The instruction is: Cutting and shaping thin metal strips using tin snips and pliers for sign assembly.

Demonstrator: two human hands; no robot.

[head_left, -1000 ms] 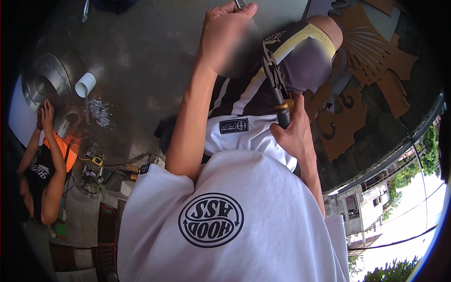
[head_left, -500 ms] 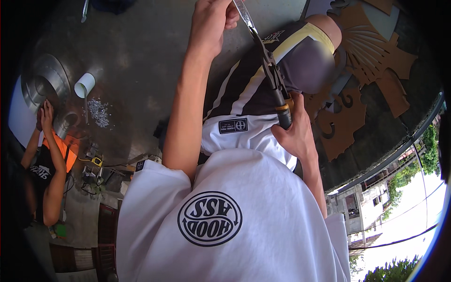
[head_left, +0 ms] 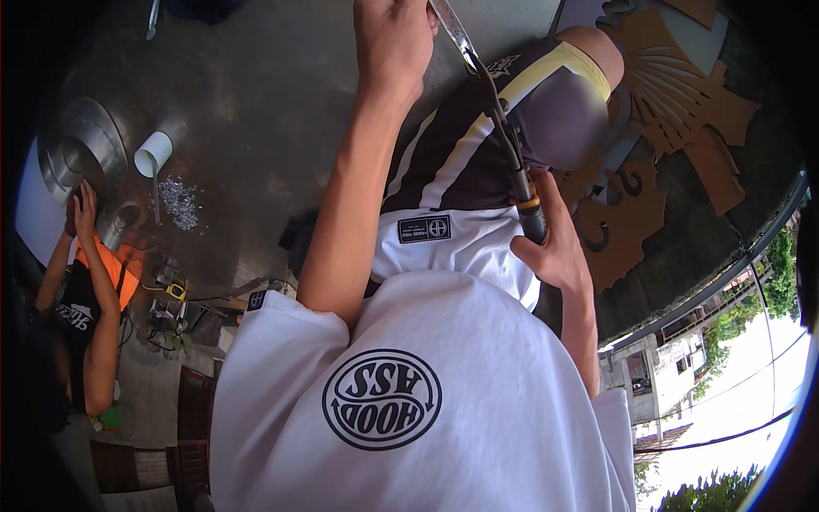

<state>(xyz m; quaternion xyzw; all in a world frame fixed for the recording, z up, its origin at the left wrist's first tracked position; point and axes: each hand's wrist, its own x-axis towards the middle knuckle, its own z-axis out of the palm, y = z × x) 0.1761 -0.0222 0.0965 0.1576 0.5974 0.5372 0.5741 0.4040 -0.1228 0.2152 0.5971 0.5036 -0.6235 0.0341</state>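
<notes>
At the top, my left hand (head_left: 394,47) has its fingers curled round a narrow shiny metal strip (head_left: 452,27). That strip meets the jaws of a long metal hand tool (head_left: 503,119), which slants across my black, white and yellow shorts (head_left: 465,162). Lower on the right, my right hand (head_left: 550,243) grips the tool's black and orange handle, thumb alongside it. How exactly the jaws sit on the strip is too small to tell.
Brown cut-out sheets (head_left: 674,85) lie at right. At left, a co-worker's hands (head_left: 83,209) touch round metal pieces (head_left: 85,136), near a white cylinder (head_left: 152,154), scattered shiny bits (head_left: 179,200) and a yellow tool (head_left: 176,290). The platform's curved edge (head_left: 725,264) borders buildings.
My left hand has shifted, first leftward, then slightly back, exposing more of the metal strip. The tool and my right hand have moved a little to the right.
</notes>
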